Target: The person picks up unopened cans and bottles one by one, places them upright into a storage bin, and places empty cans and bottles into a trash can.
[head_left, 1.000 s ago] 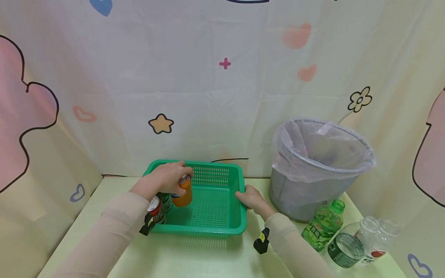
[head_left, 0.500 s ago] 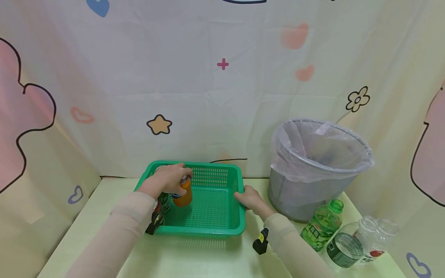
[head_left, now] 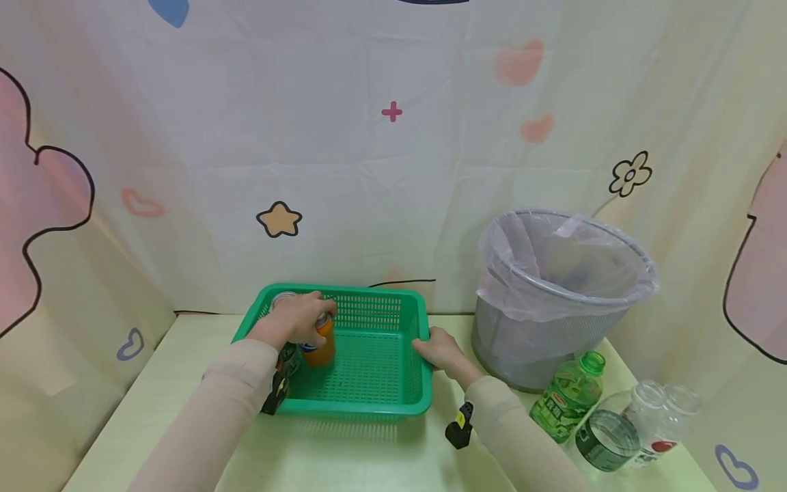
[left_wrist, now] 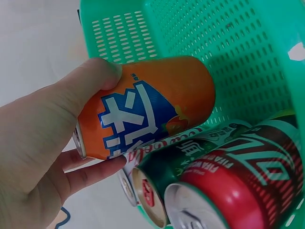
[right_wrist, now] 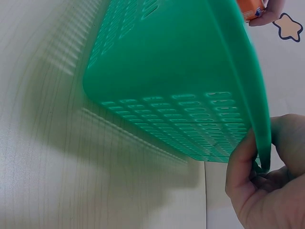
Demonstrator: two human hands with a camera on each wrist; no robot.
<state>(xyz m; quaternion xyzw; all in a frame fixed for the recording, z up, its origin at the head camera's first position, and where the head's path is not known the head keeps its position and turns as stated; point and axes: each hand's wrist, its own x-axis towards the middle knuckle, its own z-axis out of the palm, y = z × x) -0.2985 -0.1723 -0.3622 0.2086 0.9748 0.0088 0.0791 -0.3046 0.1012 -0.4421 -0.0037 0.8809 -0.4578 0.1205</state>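
Note:
My left hand (head_left: pixel 294 320) grips an orange soda can (left_wrist: pixel 162 95) near its top, thumb on one side and fingers on the other. The can is inside the green plastic basket (head_left: pixel 344 408), toward its left end. Beside it in the left wrist view stand a dark red can (left_wrist: pixel 238 186), a dark green can (left_wrist: pixel 176 164) and a partly hidden Coca-Cola can (left_wrist: pixel 127 188). My right hand (head_left: pixel 444 352) holds the basket's right rim, the thumb over the inner side and fingers curled under the outside, as the right wrist view shows.
A mesh trash bin (head_left: pixel 529 342) with a clear plastic liner stands right of the basket. In front of it are a green plastic bottle (head_left: pixel 567 400) and clear containers (head_left: pixel 609 441) near the table's right edge. A patterned curtain (head_left: pixel 344 171) hangs behind.
My left forearm has swung a little to the right, and more of a can behind that hand shows at the basket's back left. The right hand keeps its hold on the rim.

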